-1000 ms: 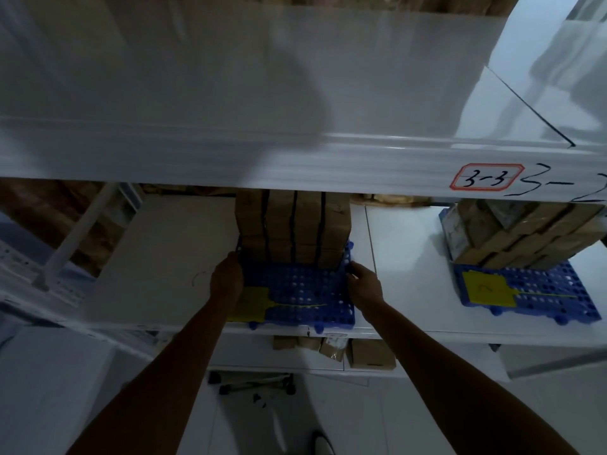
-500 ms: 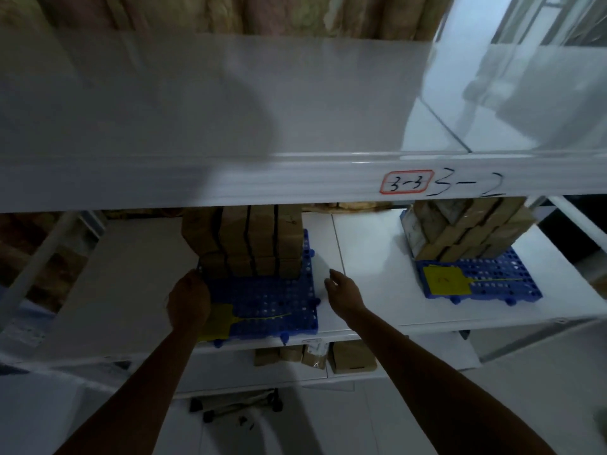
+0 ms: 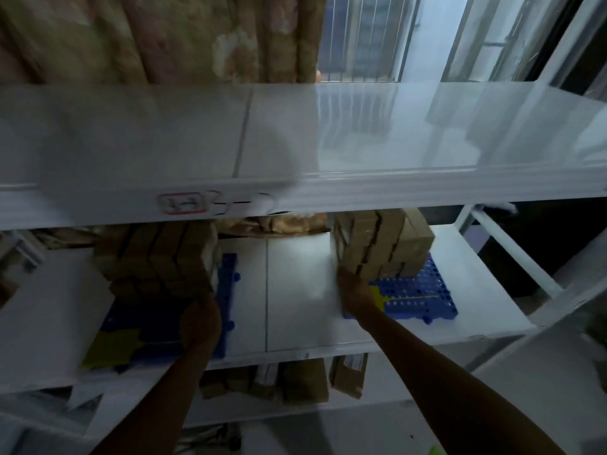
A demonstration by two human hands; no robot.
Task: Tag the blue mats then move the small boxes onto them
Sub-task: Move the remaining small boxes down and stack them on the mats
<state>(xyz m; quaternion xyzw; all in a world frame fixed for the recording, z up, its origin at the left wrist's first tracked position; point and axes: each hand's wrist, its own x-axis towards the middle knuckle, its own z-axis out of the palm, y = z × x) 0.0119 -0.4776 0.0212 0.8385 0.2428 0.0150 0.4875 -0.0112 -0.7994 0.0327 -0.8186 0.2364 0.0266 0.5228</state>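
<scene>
Bare forearms are seen reaching onto the white shelf [image 3: 295, 323], where the left hand [image 3: 200, 326] is laid on the near blue mat [image 3: 226, 284] under its boxes [image 3: 157, 261], grip unreadable, while the right hand [image 3: 356, 292] seems pressed, fingers hidden, against the farther mat [image 3: 420, 293] and stacked boxes [image 3: 377, 244].

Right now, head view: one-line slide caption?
Two blue mats with yellow tags carry stacked boxes on a white shelf; left hand and right hand each at a mat.
</scene>
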